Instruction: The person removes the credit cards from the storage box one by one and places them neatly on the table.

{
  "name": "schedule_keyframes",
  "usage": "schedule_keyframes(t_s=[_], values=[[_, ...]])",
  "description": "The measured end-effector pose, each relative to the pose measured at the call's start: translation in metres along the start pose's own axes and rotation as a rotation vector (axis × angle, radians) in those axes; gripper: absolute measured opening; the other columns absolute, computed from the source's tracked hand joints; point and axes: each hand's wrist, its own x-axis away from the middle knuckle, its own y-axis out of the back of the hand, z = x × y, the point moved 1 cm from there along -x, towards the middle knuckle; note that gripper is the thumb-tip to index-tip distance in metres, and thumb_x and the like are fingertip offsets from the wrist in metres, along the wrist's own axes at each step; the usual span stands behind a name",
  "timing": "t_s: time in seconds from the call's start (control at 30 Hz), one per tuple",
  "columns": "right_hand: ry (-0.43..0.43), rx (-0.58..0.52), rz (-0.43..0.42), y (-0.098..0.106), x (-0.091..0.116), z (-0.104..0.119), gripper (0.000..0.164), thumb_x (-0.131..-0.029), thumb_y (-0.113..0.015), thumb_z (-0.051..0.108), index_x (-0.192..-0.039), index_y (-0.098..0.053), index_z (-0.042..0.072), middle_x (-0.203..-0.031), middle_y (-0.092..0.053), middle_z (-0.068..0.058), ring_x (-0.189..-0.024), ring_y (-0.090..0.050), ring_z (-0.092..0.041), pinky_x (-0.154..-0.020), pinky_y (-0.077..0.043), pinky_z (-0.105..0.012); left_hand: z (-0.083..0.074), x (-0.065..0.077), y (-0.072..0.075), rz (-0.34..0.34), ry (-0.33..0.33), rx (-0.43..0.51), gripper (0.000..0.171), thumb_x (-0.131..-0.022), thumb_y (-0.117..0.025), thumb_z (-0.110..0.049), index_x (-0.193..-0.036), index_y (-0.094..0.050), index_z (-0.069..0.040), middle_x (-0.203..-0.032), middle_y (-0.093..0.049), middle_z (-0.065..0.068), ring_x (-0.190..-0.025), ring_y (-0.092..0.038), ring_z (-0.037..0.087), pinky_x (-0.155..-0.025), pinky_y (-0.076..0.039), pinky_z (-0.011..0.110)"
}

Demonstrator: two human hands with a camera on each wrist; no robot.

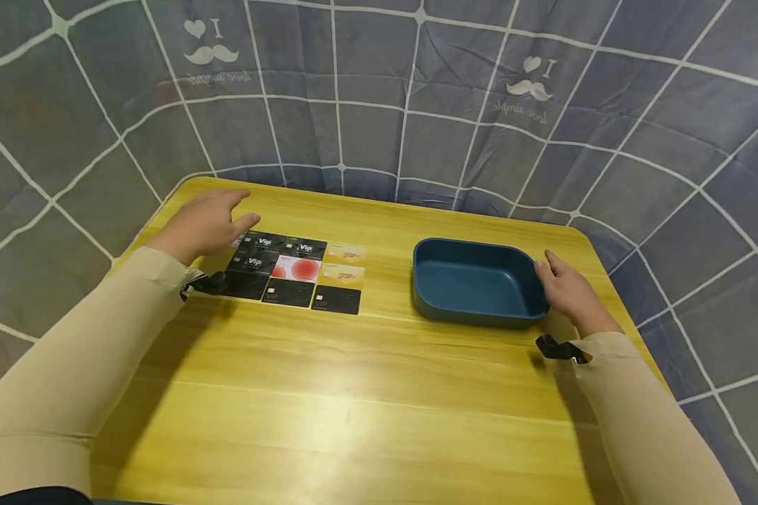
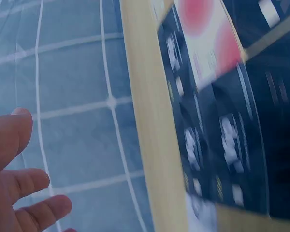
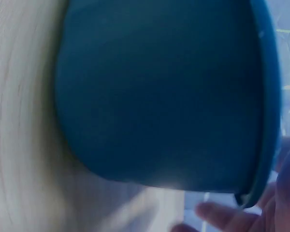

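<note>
On the left of the table lie several flat cards in a grid: black VIP cards (image 1: 286, 293), yellow cards (image 1: 342, 275) and a white card with red circles (image 1: 295, 268). My left hand (image 1: 205, 221) hovers by the grid's far left corner, fingers spread and holding nothing. In the left wrist view its fingers (image 2: 34, 181) are apart from the cards. A dark blue rectangular basin (image 1: 480, 280) stands on the right. My right hand (image 1: 568, 294) grips its right end, thumb at the rim. The right wrist view shows the basin's outer wall (image 3: 159, 106) and fingers (image 3: 222, 215) beside its end; part of the hand is cut off.
A yellow wood-grain table (image 1: 328, 393) carries everything. Grey-blue curtain cloth (image 1: 373, 126) with white grid lines hangs behind it and on both sides, close to the table's edges. Black straps (image 1: 559, 348) sit at both wrists.
</note>
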Motion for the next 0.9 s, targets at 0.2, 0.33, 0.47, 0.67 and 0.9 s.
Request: schedule_keyframes(t_s=[0.2,0.33,0.47,0.67,0.9], values=[[0.01,0.05,-0.153,-0.005,0.007,0.023,0.08,-0.112,-0.02,0.056,-0.168,-0.005,0.001,-0.167,-0.022,-0.036,-0.152,-0.02,-0.061,-0.122,-0.019,-0.072,-0.05,0.004,-0.007,-0.039,-0.044,-0.053,0.082,-0.109,-0.04,-0.059,-0.168,-0.023,-0.004,-0.168,-0.029,0.029,-0.155,-0.026,0.052,-0.123,-0.02,0.071],[0.108,0.105,-0.229,-0.01,0.015,0.048,0.077,-0.114,-0.026,0.051,-0.167,-0.013,-0.003,-0.169,-0.015,-0.037,-0.155,-0.01,-0.062,-0.123,-0.01,-0.074,-0.089,0.002,-0.018,-0.081,-0.092,-0.055,0.08,-0.109,-0.043,-0.056,-0.168,-0.023,-0.006,-0.171,-0.026,0.027,-0.159,-0.018,0.05,-0.126,-0.016,0.068],[0.179,0.157,-0.228,-0.019,0.021,0.074,0.077,-0.114,-0.028,0.053,-0.168,-0.015,0.0,-0.17,-0.012,-0.035,-0.157,-0.005,-0.06,-0.123,-0.005,-0.075,-0.13,-0.002,-0.032,-0.089,-0.141,-0.049,0.08,-0.109,-0.041,-0.059,-0.169,-0.02,-0.01,-0.174,-0.016,0.024,-0.161,-0.006,0.05,-0.129,-0.01,0.066],[0.281,0.203,-0.173,-0.037,0.026,0.114,0.076,-0.112,-0.036,0.054,-0.17,-0.016,0.009,-0.173,-0.009,-0.03,-0.158,0.0,-0.058,-0.124,-0.002,-0.075,-0.179,-0.004,-0.054,-0.102,-0.196,-0.07,0.08,-0.108,-0.04,-0.062,-0.169,-0.023,-0.014,-0.174,-0.016,0.024,-0.161,-0.006,0.053,-0.129,-0.011,0.066],[0.351,0.278,-0.113,-0.059,0.027,0.146,0.077,-0.11,-0.042,0.055,-0.171,-0.017,0.015,-0.176,-0.007,-0.025,-0.161,0.001,-0.053,-0.124,-0.004,-0.074,-0.208,-0.005,-0.075,-0.08,-0.203,-0.118,0.079,-0.107,-0.038,-0.066,-0.17,-0.023,-0.019,-0.174,-0.018,0.024,-0.16,-0.01,0.054,-0.128,-0.012,0.066]])
